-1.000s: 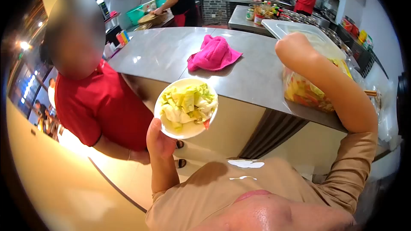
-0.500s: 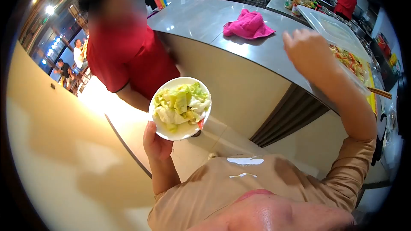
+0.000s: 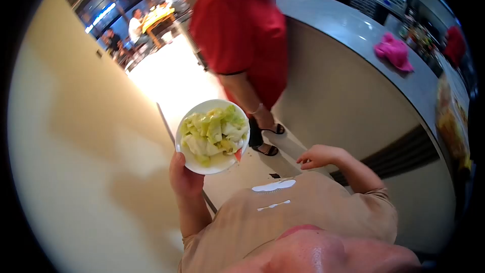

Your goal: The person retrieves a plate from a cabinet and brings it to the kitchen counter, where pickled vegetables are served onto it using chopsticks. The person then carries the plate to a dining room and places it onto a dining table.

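My left hand (image 3: 187, 177) grips the lower left edge of a white bowl (image 3: 221, 166), with the thumb over its side. Pale green leafy vegetable pieces (image 3: 212, 129), like lettuce or cabbage, fill the bowl, and a red piece (image 3: 238, 155) lies at its lower right rim. The bowl is tilted in my view and held up in front of me. To the right, my right hand (image 3: 319, 156) hangs in the air near my shirt, its fingers loosely bent and apart. Nothing shows in it.
A person in a red shirt (image 3: 242, 25) stands just ahead, beside the curved metal counter (image 3: 333, 12). A pink cloth (image 3: 394, 52) lies on the counter. A wall (image 3: 76, 121) runs along my left. Seated people and a table (image 3: 159, 17) are farther off.
My right hand has come down from over the counter to beside my body. My view has turned left, so the counter and cloth appear farther right. The bowl stays in my left hand.
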The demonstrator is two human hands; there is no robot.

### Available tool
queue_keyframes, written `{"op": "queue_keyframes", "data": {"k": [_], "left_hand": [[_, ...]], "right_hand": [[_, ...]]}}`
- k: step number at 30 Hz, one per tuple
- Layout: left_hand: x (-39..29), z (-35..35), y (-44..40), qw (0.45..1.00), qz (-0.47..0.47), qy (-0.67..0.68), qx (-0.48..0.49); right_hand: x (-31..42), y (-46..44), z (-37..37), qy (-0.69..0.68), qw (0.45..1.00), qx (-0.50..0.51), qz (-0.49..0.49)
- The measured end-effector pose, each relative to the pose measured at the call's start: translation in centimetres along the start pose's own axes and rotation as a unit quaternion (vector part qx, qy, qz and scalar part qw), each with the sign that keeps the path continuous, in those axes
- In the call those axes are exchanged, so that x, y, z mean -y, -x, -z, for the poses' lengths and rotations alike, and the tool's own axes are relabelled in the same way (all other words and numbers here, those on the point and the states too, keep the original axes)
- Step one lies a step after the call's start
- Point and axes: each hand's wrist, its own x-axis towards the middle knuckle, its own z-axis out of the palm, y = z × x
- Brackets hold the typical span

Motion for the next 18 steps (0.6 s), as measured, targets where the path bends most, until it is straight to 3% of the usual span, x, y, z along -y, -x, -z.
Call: {"op": "queue_keyframes", "data": {"k": [4, 8, 10, 11, 14, 17, 18], "left_hand": [[-3.6, 4.5, -0.6, 0.997, -0.037, -0.009, -0.063], [-8.5, 7.6, -2.3, 0.994, -0.034, -0.008, -0.101], [-10.0, 9.1, -3.1, 0.988, -0.048, -0.016, -0.143], [-2.4, 7.4, -0.6, 0.985, -0.063, -0.025, -0.161], [-2.0, 5.2, -0.6, 0.978, -0.069, -0.028, -0.195], [-1.6, 3.5, -0.8, 0.984, -0.072, -0.028, -0.163], [0.2, 10.7, -1.3, 0.984, -0.088, -0.008, -0.152]], "right_hand": [[-0.2, -11.6, -2.9, 0.067, 0.997, 0.031, -0.016], [4.6, -18.0, -1.6, -0.067, 0.992, 0.087, 0.067], [5.8, -21.2, -1.2, -0.049, 0.989, 0.109, 0.085], [-1.2, -19.6, -4.6, -0.037, 0.987, 0.115, 0.102], [-2.0, -19.0, -3.7, -0.041, 0.987, 0.118, 0.103], [-3.7, -18.1, -3.3, -0.083, 0.986, 0.100, 0.108], [-4.8, -24.0, -4.9, -0.067, 0.989, 0.089, 0.094]]}}
